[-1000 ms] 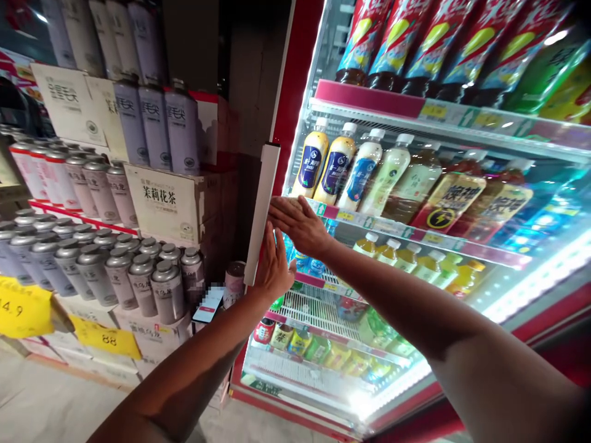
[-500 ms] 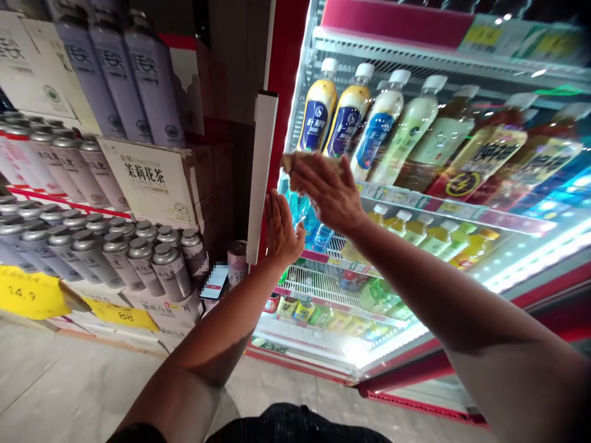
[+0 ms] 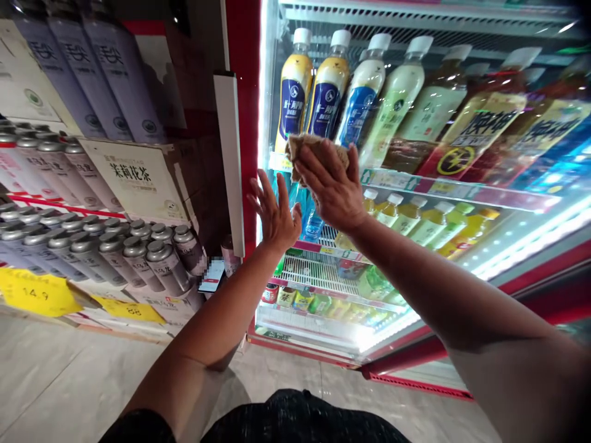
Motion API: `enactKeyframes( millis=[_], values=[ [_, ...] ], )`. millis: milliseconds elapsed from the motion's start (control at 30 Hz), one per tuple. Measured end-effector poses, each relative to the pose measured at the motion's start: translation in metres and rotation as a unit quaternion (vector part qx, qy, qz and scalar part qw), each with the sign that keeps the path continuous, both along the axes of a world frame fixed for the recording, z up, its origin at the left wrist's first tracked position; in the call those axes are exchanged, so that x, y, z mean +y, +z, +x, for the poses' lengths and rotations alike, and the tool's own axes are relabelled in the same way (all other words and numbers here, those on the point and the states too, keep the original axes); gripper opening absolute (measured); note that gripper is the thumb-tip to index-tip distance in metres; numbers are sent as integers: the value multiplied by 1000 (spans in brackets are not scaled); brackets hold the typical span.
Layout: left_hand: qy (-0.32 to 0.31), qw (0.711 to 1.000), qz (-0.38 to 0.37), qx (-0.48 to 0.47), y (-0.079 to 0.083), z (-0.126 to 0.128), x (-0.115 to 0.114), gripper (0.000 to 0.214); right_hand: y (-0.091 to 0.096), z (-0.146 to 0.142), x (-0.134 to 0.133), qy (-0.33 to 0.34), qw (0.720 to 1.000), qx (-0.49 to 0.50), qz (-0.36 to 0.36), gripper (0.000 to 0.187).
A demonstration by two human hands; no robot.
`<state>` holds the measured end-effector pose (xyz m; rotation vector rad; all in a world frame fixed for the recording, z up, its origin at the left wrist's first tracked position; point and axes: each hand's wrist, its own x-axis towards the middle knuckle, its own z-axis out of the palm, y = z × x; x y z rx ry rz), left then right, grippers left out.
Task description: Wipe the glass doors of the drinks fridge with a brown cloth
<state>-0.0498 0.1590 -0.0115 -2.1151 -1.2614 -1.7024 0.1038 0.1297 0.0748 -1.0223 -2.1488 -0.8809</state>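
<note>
My right hand (image 3: 332,194) presses a brown cloth (image 3: 301,146) flat against the glass door of a lit drinks fridge (image 3: 462,295), at the level of the shelf rail under the yellow and blue bottles (image 3: 295,92). My left hand (image 3: 276,214) is open, fingers spread, palm against the glass near the door's left edge, just below and left of the right hand. A white vertical door handle (image 3: 229,163) stands left of both hands.
Left of the fridge, shelves hold several grey cans (image 3: 115,252), tall lilac bottles (image 3: 115,67), a white tea carton (image 3: 133,178) and yellow price tags (image 3: 37,292). A phone (image 3: 213,275) leans by the cans. Grey tiled floor lies below.
The right hand has moved a little to the right across the glass, and the cloth now shows under its fingers. The left hand stays on the door edge with its fingers spread wider. The view has dropped.
</note>
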Motion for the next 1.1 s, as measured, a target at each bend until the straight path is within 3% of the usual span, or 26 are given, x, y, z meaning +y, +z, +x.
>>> enactKeyframes(
  millis=[200, 433, 767, 867, 1000, 1100],
  values=[
    [-4, 1000, 7, 17, 3, 5, 11, 74, -10, 21, -9, 25, 998, -23, -44, 66],
    [22, 999, 26, 20, -3, 4, 17, 82, -11, 32, -10, -2, 1000, -27, -4, 74],
    [77, 994, 51, 61, -6, -2, 18, 87, 1, 54, -14, -14, 998, -25, 47, 86],
    [84, 992, 53, 73, -7, -5, 18, 87, 7, 66, -19, -7, 998, -40, 41, 87],
    [103, 989, 49, 91, -9, -6, 16, 85, 8, 86, -26, -41, 996, 10, 76, 87],
    [110, 989, 50, 90, -9, -5, 15, 85, 5, 100, -32, -28, 997, -21, 72, 86]
  ],
)
